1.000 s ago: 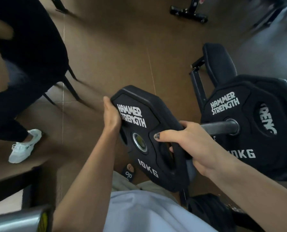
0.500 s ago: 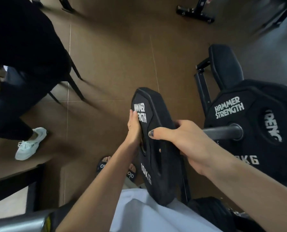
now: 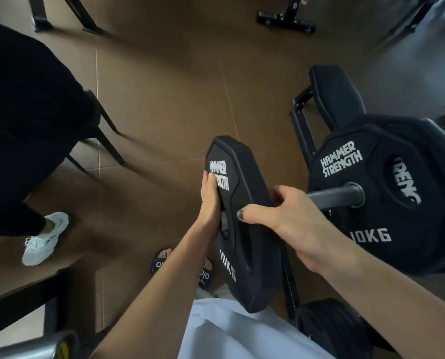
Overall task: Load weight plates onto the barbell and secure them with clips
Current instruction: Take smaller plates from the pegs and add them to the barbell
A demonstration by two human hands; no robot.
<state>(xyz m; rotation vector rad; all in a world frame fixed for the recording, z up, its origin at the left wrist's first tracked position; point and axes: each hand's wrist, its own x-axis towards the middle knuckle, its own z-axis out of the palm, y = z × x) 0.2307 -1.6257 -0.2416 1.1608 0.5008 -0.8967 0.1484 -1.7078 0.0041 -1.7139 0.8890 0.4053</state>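
I hold a black 10 kg Hammer Strength plate (image 3: pixel 244 229) upright, its face turned to the left, just left of the barbell sleeve (image 3: pixel 335 196). My left hand (image 3: pixel 211 200) presses flat against the plate's face. My right hand (image 3: pixel 281 218) grips its upper rim through a grip slot, thumb on the face. The sleeve's end is hidden behind my right hand, so I cannot tell whether the plate's hole is on it. Another black 10 kg plate (image 3: pixel 387 198) sits on the sleeve to the right, with a larger plate behind it. No clip is visible.
A seated person in black with a white shoe (image 3: pixel 45 237) is at the left, on a dark chair (image 3: pixel 104 141). A black padded bench (image 3: pixel 335 97) stands behind the loaded plates. More plates (image 3: pixel 332 330) lie low at the right. Brown floor stretches ahead; equipment feet (image 3: pixel 286 20) at the top.
The held plate has turned from facing me to edge-on and moved right toward the sleeve's end. My left hand slid from its rim onto its face.
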